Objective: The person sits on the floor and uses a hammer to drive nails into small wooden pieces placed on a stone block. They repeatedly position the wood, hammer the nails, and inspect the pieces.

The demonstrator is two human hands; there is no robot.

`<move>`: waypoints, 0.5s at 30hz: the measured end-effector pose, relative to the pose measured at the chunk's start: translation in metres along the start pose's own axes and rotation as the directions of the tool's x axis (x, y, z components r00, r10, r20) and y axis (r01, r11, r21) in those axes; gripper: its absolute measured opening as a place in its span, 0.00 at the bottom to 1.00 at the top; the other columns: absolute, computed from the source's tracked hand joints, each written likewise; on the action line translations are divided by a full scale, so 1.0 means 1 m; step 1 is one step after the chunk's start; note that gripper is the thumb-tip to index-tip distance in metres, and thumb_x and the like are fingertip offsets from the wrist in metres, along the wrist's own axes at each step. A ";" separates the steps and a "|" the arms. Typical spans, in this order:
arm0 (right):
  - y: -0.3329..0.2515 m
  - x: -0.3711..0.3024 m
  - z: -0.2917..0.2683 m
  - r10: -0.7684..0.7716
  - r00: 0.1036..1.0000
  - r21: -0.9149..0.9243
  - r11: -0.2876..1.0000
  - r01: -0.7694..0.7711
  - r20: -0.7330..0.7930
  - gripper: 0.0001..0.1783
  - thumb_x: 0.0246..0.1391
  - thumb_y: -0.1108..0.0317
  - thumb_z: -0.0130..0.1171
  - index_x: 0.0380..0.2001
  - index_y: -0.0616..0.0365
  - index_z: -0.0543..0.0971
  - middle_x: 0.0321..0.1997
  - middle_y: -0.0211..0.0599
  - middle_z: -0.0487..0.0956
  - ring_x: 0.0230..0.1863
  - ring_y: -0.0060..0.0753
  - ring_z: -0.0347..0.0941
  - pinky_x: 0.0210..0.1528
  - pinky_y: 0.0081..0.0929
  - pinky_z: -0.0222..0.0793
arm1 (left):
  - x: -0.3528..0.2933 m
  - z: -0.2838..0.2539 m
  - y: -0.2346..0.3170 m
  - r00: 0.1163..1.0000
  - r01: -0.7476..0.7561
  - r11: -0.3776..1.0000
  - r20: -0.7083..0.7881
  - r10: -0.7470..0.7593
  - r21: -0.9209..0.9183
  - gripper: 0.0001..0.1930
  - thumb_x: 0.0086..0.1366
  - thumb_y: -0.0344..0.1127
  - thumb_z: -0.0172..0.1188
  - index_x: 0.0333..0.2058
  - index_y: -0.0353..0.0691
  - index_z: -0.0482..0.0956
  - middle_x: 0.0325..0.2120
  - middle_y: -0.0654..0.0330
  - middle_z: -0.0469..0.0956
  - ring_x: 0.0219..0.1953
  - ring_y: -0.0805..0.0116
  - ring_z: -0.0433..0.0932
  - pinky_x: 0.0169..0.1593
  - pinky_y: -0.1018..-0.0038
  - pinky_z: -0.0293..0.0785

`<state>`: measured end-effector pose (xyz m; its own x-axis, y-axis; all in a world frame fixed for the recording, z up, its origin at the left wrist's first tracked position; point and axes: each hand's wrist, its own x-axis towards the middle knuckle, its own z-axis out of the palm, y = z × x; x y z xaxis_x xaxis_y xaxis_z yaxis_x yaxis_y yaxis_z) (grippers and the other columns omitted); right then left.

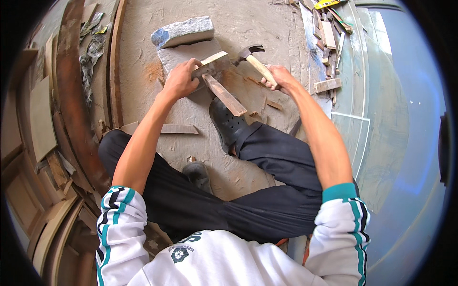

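Note:
My left hand (179, 81) is closed on one end of a short wooden block (210, 66), held over a pale, flat stone slab (172, 56). A narrow strip of wood (224, 96) meets the block's near side and slants toward my shoe; whether the two are joined I cannot tell. To the right, my right hand (279, 80) grips a claw hammer (260, 67) by its light wooden handle. The hammer's dark head is just right of the block, apart from it, with its claw pointing right.
Behind the slab lies a rough stone block (186, 32) with a blue patch. Wood offcuts (329, 35) are heaped at the far right, beside a bluish sheet (400, 128). Long boards (76, 95) line the left. My dark clog (226, 121) rests close below the strip.

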<state>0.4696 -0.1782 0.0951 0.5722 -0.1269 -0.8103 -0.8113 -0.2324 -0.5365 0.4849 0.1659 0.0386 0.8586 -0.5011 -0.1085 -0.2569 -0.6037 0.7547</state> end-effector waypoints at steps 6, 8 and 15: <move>0.064 0.023 0.021 -0.069 0.996 0.049 0.996 0.072 -0.063 0.24 0.73 0.55 0.37 0.46 0.67 0.73 0.31 0.48 0.81 0.18 0.31 0.74 0.20 0.31 0.72 | 0.005 0.003 0.008 0.995 0.093 0.995 -0.015 -0.094 -0.044 0.24 0.56 0.33 0.62 0.51 0.36 0.69 0.43 0.37 0.77 0.50 0.39 0.75 0.54 0.56 0.70; 0.078 0.031 0.021 -0.087 0.990 -0.055 0.995 0.081 -0.110 0.24 0.72 0.54 0.38 0.46 0.67 0.73 0.34 0.50 0.81 0.23 0.35 0.78 0.25 0.35 0.74 | 0.008 0.001 0.012 0.985 0.173 0.983 0.037 -0.171 -0.062 0.25 0.57 0.34 0.62 0.52 0.36 0.68 0.43 0.36 0.77 0.48 0.38 0.76 0.53 0.55 0.71; 0.123 0.046 -0.005 -0.246 0.913 -0.658 0.752 -0.032 -0.326 0.24 0.65 0.51 0.47 0.45 0.63 0.76 0.51 0.60 0.78 0.55 0.63 0.72 0.56 0.48 0.68 | 0.015 -0.003 0.006 0.975 0.203 0.972 0.112 -0.190 -0.122 0.26 0.55 0.32 0.62 0.53 0.35 0.66 0.44 0.38 0.77 0.49 0.43 0.77 0.55 0.60 0.70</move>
<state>0.3968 -0.2177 -0.0064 0.7611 -0.3729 -0.5306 -0.5496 -0.8053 -0.2223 0.4974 0.1561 0.0436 0.8364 -0.4439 -0.3215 -0.0216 -0.6127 0.7900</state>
